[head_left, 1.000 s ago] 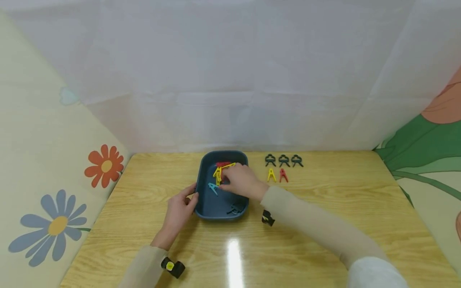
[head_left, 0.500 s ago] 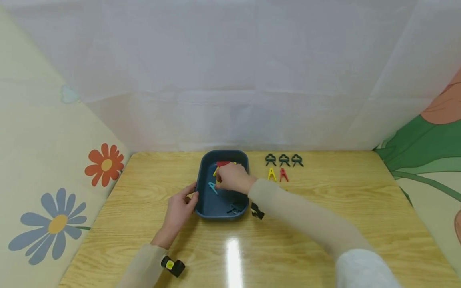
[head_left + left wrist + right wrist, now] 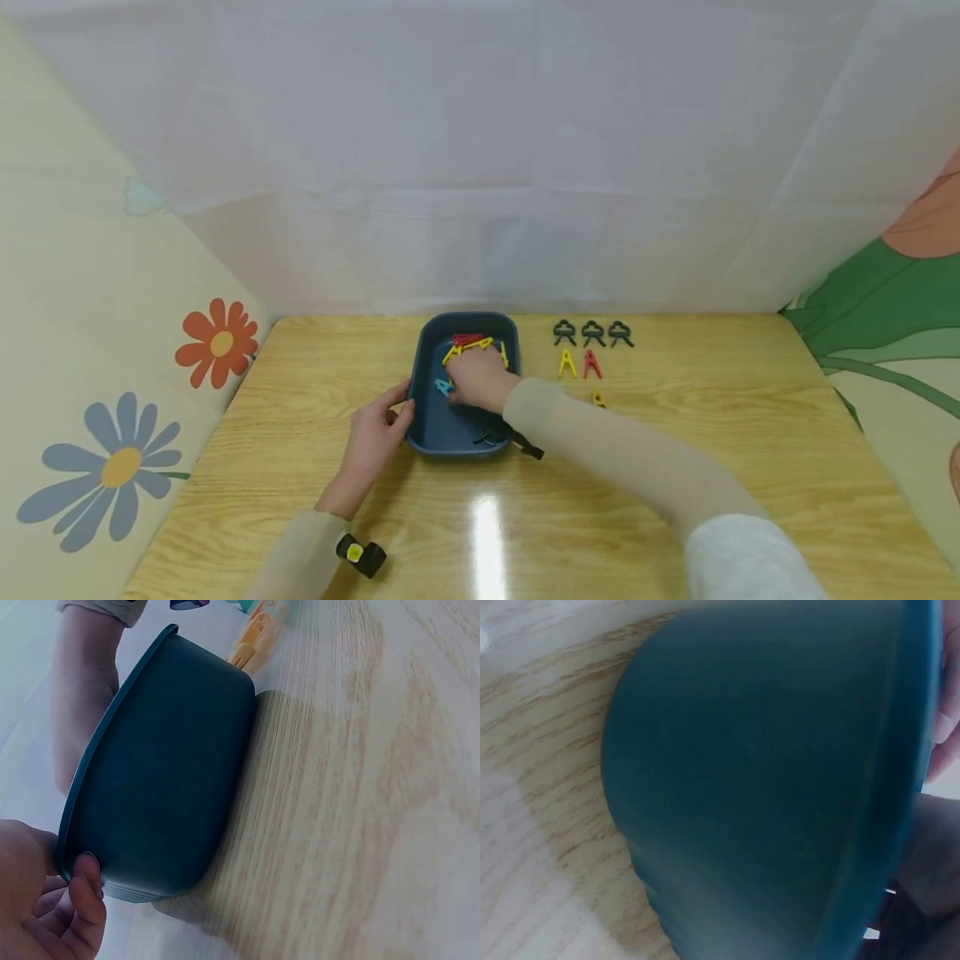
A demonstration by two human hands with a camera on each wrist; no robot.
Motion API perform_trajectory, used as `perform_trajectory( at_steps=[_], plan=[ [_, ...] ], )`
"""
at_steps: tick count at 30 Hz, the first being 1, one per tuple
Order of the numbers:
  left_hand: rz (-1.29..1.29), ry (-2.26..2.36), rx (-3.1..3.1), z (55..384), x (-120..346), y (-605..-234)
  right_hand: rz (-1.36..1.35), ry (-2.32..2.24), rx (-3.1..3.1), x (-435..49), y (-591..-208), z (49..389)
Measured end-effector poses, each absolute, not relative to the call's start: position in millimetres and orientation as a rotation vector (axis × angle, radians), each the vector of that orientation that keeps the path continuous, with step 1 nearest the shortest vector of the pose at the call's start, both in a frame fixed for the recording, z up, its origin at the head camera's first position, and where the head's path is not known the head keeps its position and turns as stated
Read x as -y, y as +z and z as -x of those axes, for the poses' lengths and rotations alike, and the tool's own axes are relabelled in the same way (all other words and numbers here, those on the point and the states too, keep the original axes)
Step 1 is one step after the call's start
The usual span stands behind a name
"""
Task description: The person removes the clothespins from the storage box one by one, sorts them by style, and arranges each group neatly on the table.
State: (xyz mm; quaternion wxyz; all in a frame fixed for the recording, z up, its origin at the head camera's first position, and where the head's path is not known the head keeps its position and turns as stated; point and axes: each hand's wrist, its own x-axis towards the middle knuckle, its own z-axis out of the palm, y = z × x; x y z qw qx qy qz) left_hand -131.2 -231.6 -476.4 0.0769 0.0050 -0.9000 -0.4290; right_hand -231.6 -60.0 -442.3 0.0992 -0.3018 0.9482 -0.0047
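Note:
A dark blue plastic tub [image 3: 463, 454] stands near the back of the wooden table. My left hand [image 3: 375, 429] grips its left rim, and the left wrist view shows fingertips [image 3: 88, 874] against the outer wall. My right hand [image 3: 480, 379] reaches down inside among small plastic clips, its fingers hidden under it; I cannot tell whether it holds one. Around it lie red clips [image 3: 467, 339], yellow clips [image 3: 480, 342] and a light blue clip [image 3: 444, 387]. A black clip [image 3: 489, 437] sits at the tub's near end. The tub wall [image 3: 742, 765] fills most of the right wrist view.
Right of the tub, three black clips [image 3: 592, 333] form a row. Below them lie a yellow clip [image 3: 567, 364] and a red clip [image 3: 592, 364], with another yellow clip [image 3: 598, 400] beside my right sleeve. A white sheet [image 3: 480, 167] hangs behind the table.
My right hand has moved left and lower into the tub, and the light blue clip has shifted a little. A yellow clip on the table shows from behind the sleeve. The left hand stays put.

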Motion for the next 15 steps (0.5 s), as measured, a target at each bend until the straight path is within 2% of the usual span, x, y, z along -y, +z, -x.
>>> perform_trajectory(
  at_steps=[15],
  plan=[
    [-0.013, -1.276, 2.712, 131.5, 230.9, -475.2, 0.872, 0.073, -2.811, 65.8, -452.5, 227.8]
  ],
)
